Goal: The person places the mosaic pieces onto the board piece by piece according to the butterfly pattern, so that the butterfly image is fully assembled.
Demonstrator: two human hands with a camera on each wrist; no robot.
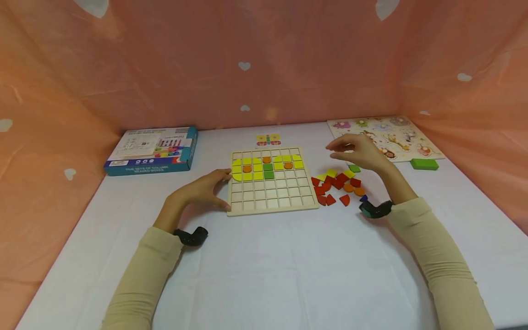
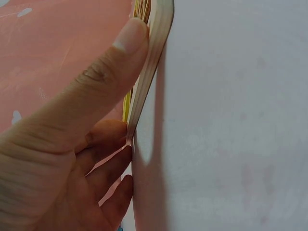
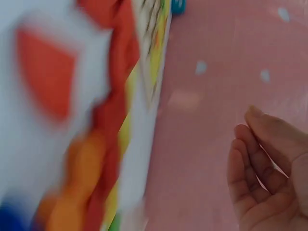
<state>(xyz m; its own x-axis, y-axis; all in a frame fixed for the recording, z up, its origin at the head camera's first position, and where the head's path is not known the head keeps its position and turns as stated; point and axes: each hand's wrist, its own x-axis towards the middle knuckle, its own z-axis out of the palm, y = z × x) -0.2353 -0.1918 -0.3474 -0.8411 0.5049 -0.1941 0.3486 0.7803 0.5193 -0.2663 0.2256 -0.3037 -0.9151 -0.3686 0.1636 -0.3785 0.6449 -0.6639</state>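
"Where does the gridded board [image 1: 272, 201] sit relative to the left hand [image 1: 201, 189]?"

"Flat on the bench [image 1: 255, 275], just to the right of that grip. The thumb touches the near left corner, and fingertips meet the left edge farther up."

"Is that grip clamped?"

"No, thumb and fingers stand wide apart, spread along the one side. The left wrist view shows the thumb tip against the rim."

"And the right hand [image 1: 358, 149]?"

"Raised above the bench, beyond the board's right edge and well apart from it. Its fingers are loosely bent, the thumb tip near the fingertips with a small gap between."

"What lies closest to that one?"

"The loose pieces [image 1: 339, 184]: red, yellow, orange, green and blue, scattered just right of the board. They lie below the grip and mostly nearer the person, apart from the fingers. In the right wrist view they are blurred."

"What is on the board?"

"Yellow pieces [image 1: 258, 175] in two groups along the far rows, two green squares [image 1: 268, 174] between them, one behind the other, and three orange discs [image 1: 267, 160]. One disc lies just beyond the green squares; the others rest among the yellow. The nearer rows are bare."
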